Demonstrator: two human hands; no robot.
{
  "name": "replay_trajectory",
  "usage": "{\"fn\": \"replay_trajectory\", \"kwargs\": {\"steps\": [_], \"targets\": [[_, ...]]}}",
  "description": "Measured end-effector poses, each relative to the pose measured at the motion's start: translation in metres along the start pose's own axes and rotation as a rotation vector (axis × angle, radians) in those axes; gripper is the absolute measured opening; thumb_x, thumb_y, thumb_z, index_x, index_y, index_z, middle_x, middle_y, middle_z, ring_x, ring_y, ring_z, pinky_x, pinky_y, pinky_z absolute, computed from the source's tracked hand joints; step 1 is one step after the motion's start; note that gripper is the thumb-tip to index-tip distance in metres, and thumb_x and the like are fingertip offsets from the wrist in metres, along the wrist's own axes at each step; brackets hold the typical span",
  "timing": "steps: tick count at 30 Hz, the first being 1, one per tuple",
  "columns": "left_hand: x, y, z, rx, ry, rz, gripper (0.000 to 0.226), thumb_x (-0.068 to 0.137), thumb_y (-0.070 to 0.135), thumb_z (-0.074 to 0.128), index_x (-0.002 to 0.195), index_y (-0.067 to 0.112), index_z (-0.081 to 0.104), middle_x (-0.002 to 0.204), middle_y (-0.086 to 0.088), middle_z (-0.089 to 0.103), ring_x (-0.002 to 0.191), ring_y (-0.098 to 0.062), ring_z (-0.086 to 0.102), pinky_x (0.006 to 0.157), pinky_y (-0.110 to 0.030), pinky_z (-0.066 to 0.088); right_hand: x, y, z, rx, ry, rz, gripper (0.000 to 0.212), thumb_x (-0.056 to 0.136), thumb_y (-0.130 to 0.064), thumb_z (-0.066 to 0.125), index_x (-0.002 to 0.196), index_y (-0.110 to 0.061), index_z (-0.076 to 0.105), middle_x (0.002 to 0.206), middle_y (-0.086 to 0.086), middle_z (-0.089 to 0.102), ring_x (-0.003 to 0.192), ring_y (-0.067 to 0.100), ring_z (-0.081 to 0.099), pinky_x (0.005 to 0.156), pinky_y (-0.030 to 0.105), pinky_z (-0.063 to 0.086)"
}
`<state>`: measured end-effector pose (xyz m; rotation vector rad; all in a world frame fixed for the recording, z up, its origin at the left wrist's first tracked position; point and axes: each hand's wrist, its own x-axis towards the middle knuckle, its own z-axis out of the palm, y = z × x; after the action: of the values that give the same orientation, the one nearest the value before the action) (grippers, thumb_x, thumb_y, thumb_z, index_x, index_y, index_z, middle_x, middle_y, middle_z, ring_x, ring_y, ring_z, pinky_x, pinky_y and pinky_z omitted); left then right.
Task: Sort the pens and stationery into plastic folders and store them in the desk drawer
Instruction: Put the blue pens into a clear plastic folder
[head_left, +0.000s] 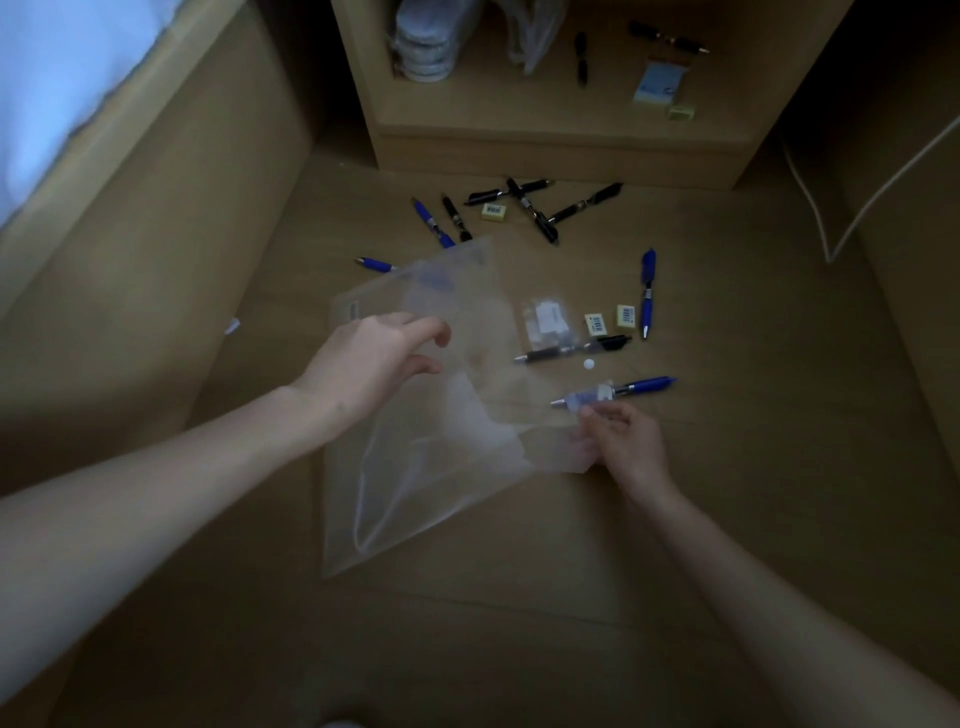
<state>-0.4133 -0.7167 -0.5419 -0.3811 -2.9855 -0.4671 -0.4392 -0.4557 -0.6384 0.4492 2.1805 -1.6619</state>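
Observation:
A clear plastic folder (431, 467) is held above the wooden floor between both hands. My left hand (374, 364) holds its upper left part with curled fingers. My right hand (618, 436) pinches the folder's right flap near its white snap button (588, 364). Just beyond that hand lies a blue pen (623, 388). A black pen (571, 349), a small clear packet (545, 319) and two yellow erasers (596, 323) lie past it. Another blue pen (647, 293) lies to the right. More black pens (535, 210) and blue pens (431, 222) are scattered farther away.
An open wooden compartment (561, 104) at the back holds stacked round containers (426, 41), pens and a notepad (657, 83). A white cable (831, 218) runs at the right. A bed side with white bedding (62, 93) borders the left.

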Motion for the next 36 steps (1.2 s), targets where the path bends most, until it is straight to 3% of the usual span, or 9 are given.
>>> {"fn": "replay_trajectory", "kwargs": {"steps": [2, 7, 12, 16, 23, 26, 30, 33, 36], "targets": [[0.0, 0.002, 0.005, 0.009, 0.012, 0.034, 0.023, 0.083, 0.019, 0.07, 0.101, 0.008, 0.063, 0.09, -0.012, 0.067, 0.077, -0.033, 0.064, 0.066, -0.04, 0.052, 0.004, 0.001, -0.006, 0.016, 0.098, -0.018, 0.007, 0.095, -0.022, 0.054, 0.089, -0.018, 0.056, 0.074, 0.006, 0.065, 0.058, 0.017, 0.061, 0.051, 0.025, 0.051], [0.006, 0.003, 0.015, 0.075, -0.036, 0.092, 0.023, 0.084, 0.017, 0.069, 0.104, 0.007, 0.061, 0.092, -0.014, 0.066, 0.076, -0.035, 0.064, 0.061, -0.042, 0.052, 0.018, 0.008, -0.018, -0.085, 0.241, -0.014, 0.01, 0.094, -0.013, 0.056, 0.101, -0.006, 0.055, 0.072, 0.013, 0.063, 0.046, 0.016, 0.054, 0.038, 0.02, 0.043], [0.008, 0.003, 0.018, 0.13, -0.082, 0.092, 0.025, 0.085, 0.013, 0.068, 0.107, 0.007, 0.059, 0.092, -0.012, 0.066, 0.076, -0.034, 0.064, 0.061, -0.04, 0.051, 0.023, 0.013, -0.017, -0.289, 0.214, -0.004, 0.032, 0.081, -0.02, 0.072, 0.109, -0.008, 0.063, 0.098, 0.006, 0.067, 0.087, 0.023, 0.063, 0.08, 0.038, 0.052], [0.006, -0.002, 0.016, 0.146, -0.06, 0.093, 0.025, 0.082, 0.011, 0.071, 0.104, 0.005, 0.06, 0.088, -0.015, 0.066, 0.072, -0.035, 0.064, 0.057, -0.039, 0.048, 0.02, 0.009, -0.013, -0.344, 0.16, -0.044, 0.017, 0.081, -0.017, 0.072, 0.093, -0.007, 0.067, 0.082, 0.0, 0.062, 0.079, 0.014, 0.058, 0.07, 0.025, 0.04], [-0.003, -0.007, 0.016, 0.154, -0.02, 0.075, 0.024, 0.075, 0.012, 0.077, 0.093, 0.007, 0.062, 0.074, -0.013, 0.066, 0.057, -0.034, 0.062, 0.048, -0.036, 0.046, 0.027, 0.01, -0.034, -0.254, 0.247, 0.037, 0.014, 0.083, -0.014, 0.07, 0.094, -0.005, 0.067, 0.085, 0.006, 0.064, 0.071, 0.012, 0.054, 0.066, 0.024, 0.039], [-0.003, -0.004, 0.017, 0.157, -0.035, 0.065, 0.024, 0.076, 0.013, 0.077, 0.094, 0.007, 0.063, 0.075, -0.014, 0.065, 0.058, -0.035, 0.062, 0.049, -0.038, 0.048, 0.03, 0.011, -0.056, -0.247, 0.29, 0.08, 0.017, 0.084, -0.014, 0.069, 0.098, -0.004, 0.067, 0.093, 0.01, 0.065, 0.079, 0.017, 0.055, 0.071, 0.026, 0.038], [0.006, 0.0, 0.021, 0.166, -0.136, -0.038, 0.025, 0.09, 0.023, 0.061, 0.112, 0.011, 0.058, 0.1, -0.012, 0.066, 0.085, -0.035, 0.062, 0.065, -0.036, 0.042, 0.026, 0.013, -0.07, -0.35, 0.292, 0.082, 0.02, 0.085, -0.015, 0.068, 0.1, -0.001, 0.066, 0.094, 0.011, 0.064, 0.081, 0.017, 0.054, 0.07, 0.025, 0.036], [0.01, 0.002, 0.023, 0.195, -0.2, -0.043, 0.026, 0.092, 0.024, 0.058, 0.115, 0.012, 0.055, 0.106, -0.009, 0.065, 0.09, -0.033, 0.062, 0.069, -0.036, 0.043, 0.019, 0.011, -0.068, -0.469, 0.346, -0.02, 0.031, 0.083, -0.012, 0.069, 0.111, -0.002, 0.062, 0.107, 0.015, 0.063, 0.099, 0.025, 0.057, 0.079, 0.029, 0.04], [0.01, 0.001, 0.023, 0.189, -0.187, -0.036, 0.024, 0.091, 0.023, 0.06, 0.112, 0.01, 0.056, 0.103, -0.013, 0.064, 0.085, -0.036, 0.062, 0.066, -0.039, 0.044, 0.017, 0.001, -0.057, -0.573, 0.34, -0.171, 0.04, 0.086, -0.012, 0.065, 0.125, -0.009, 0.055, 0.125, 0.013, 0.049, 0.117, 0.027, 0.048, 0.094, 0.03, 0.037]]}}
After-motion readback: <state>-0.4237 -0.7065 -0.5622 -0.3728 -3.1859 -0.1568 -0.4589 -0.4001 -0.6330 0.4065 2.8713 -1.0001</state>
